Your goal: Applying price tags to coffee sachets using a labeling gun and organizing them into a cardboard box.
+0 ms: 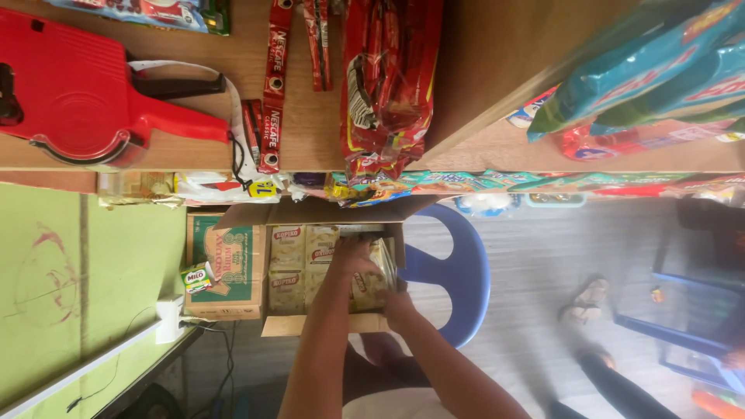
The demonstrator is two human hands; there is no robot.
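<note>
An open cardboard box (pixel 233 299) rests on a blue plastic chair (pixel 466 271) and holds several pale snack packets (pixel 289 250). My left hand (pixel 353 252) reaches into the box and closes over the top of a shiny pale packet (pixel 378 271). At the box's near edge, my right hand (pixel 397 301) grips the same packet's lower end. Both forearms come in from the bottom of the view.
A wooden shelf (pixel 310 147) above carries a red price-label gun (pixel 74 89), red sachet strips (pixel 272 93) and a red bag of packets (pixel 384 85). Teal packets (pixel 660 70) lie at top right. Another person's sandalled foot (pixel 586 299) stands on the floor at right. A green wall (pixel 77 271) is at left.
</note>
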